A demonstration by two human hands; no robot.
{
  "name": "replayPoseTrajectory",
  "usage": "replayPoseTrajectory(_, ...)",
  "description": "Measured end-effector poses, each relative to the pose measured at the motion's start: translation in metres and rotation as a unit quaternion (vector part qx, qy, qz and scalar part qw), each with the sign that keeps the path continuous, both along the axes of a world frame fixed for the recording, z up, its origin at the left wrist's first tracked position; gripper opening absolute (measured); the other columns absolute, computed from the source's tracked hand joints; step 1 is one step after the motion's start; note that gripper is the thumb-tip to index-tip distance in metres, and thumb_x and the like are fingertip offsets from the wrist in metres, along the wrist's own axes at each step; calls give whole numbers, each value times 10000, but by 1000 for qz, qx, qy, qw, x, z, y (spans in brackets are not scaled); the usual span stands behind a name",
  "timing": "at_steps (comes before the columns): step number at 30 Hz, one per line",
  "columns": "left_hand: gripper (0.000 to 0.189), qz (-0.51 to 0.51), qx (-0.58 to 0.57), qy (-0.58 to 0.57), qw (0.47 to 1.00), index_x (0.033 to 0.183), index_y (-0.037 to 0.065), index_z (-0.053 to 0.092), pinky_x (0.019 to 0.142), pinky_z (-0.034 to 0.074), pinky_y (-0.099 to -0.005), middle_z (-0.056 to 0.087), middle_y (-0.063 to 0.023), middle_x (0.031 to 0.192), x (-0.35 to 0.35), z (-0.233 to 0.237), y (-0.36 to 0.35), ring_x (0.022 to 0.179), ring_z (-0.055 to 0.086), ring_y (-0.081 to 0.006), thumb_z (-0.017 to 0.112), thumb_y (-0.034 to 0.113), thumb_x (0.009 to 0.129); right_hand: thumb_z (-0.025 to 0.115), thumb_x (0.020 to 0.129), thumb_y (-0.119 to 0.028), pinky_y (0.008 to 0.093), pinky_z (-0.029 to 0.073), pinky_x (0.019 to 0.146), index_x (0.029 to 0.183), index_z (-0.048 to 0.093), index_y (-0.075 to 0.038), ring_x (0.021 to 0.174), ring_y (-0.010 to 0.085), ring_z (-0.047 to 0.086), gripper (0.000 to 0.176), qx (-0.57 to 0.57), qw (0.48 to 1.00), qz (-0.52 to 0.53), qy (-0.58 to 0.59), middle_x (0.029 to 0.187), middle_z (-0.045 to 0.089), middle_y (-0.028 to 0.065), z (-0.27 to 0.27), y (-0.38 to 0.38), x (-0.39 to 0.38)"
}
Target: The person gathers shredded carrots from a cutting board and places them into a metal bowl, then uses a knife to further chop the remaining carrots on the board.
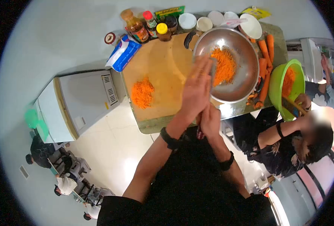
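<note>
Left hand (pixel 196 89): fingers extended, blurred, laid along the blade of the knife (pixel 213 73); palm angled over the board (pixel 163 67). Right hand (pixel 211 119): clenched round the handle, nearer the body. Shredded carrot (pixel 224 67) in metal bowl (pixel 248 84), just right of left fingertips.

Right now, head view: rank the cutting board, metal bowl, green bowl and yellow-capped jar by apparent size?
Largest to smallest:
Cutting board, partly hidden
Metal bowl
Green bowl
Yellow-capped jar
</note>
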State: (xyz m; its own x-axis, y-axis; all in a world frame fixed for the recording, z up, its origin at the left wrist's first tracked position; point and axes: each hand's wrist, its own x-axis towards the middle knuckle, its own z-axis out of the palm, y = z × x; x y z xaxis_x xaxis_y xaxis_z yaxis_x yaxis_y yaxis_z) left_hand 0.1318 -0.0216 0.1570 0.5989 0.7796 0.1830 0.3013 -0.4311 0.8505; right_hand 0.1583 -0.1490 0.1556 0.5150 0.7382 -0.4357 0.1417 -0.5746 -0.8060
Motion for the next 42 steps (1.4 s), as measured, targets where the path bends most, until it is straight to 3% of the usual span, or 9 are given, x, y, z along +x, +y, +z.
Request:
replayPoseTrajectory(3, 479, -62, 36, -41, 997, 1417, 33, 471, 1164, 308, -433, 416, -149, 1511, 62, 4, 5, 1412, 373, -332, 510, 46, 939, 347, 1078, -271, 368, 441, 484, 857, 584, 3, 498, 173, 572, 424, 3, 990, -137, -21, 562, 559, 87, 21, 0, 46)
replayPoseTrajectory(7, 516, -111, -3, -97, 989, 1413, 16, 463, 1173, 304, -438, 406, -172, 1509, 130, -42, 3, 1402, 379, -338, 471, -37, 900, 365, 1069, -280, 440, 469, 512, 850, 604, 24, 528, 306, 617, 444, -86, 982, -114, -123, 585, 589, 166, 16, 1, 123)
replayPoseTrajectory(12, 529, 36, -8, 163, 986, 1408, 24, 473, 1139, 360, -441, 410, -151, 1510, 145, -103, -2, 1382, 395, -353, 543, 26, 884, 397, 1043, -281, 534, 496, 677, 950, 640, 31, 784, 494, 635, 406, -151, 959, -53, -234, 793, 646, 285, -22, -13, 186)
replayPoseTrajectory(18, 459, -182, 22, 25, 983, 1421, -11, 443, 1177, 273, -451, 362, -207, 1529, 131, -52, -9, 1421, 329, -377, 451, 169, 998, 422, 1026, -285, 548, 487, 754, 1054, 647, 31, 894, 494, 632, 389, -93, 977, -34, -189, 941, 654, 314, -46, 3, 210)
replayPoseTrajectory(27, 559, -45, -169, 80, 981, 1456, -40, 379, 1174, 274, -402, 302, -215, 1559, 152, -92, -27, 1428, 321, -358, 359, 343, 1049, 386, 1023, -300, 582, 465, 792, 1046, 642, 22, 920, 502, 620, 412, -167, 973, 4, -161, 938, 654, 309, -4, 11, 192)
replayPoseTrajectory(31, 591, -2, 0, 148, 989, 1488, -25, 329, 1185, 247, -400, 249, -215, 1581, 161, -73, -18, 1455, 268, -350, 344, 374, 1053, 368, 1020, -284, 581, 472, 768, 971, 656, 14, 886, 504, 623, 417, -172, 966, 31, -190, 907, 655, 301, -2, 8, 191)
replayPoseTrajectory(37, 590, -24, -241, 51, 969, 1510, 1, 301, 1201, 204, -425, 256, -197, 1584, 171, -96, -42, 1468, 248, -335, 343, 370, 1052, 386, 1013, -243, 577, 482, 747, 942, 625, 7, 857, 494, 629, 353, -150, 967, 39, -204, 859, 641, 305, -9, -6, 197)
replayPoseTrajectory(39, 575, 7, -57, 222, 973, 1513, 2, 294, 1203, 195, -431, 244, -186, 1592, 158, -93, -43, 1479, 225, -326, 334, 347, 1054, 386, 1014, -236, 577, 483, 748, 944, 622, 12, 854, 494, 628, 350, -140, 963, 29, -230, 862, 643, 303, -9, -7, 199)
replayPoseTrajectory(42, 588, -115, 19, 105, 988, 1517, -2, 281, 1202, 199, -431, 227, -189, 1598, 143, -56, -44, 1483, 208, -329, 343, 350, 1050, 395, 1014, -239, 577, 480, 765, 939, 621, 20, 864, 500, 623, 351, -85, 973, -9, -213, 888, 646, 305, -8, 0, 202)
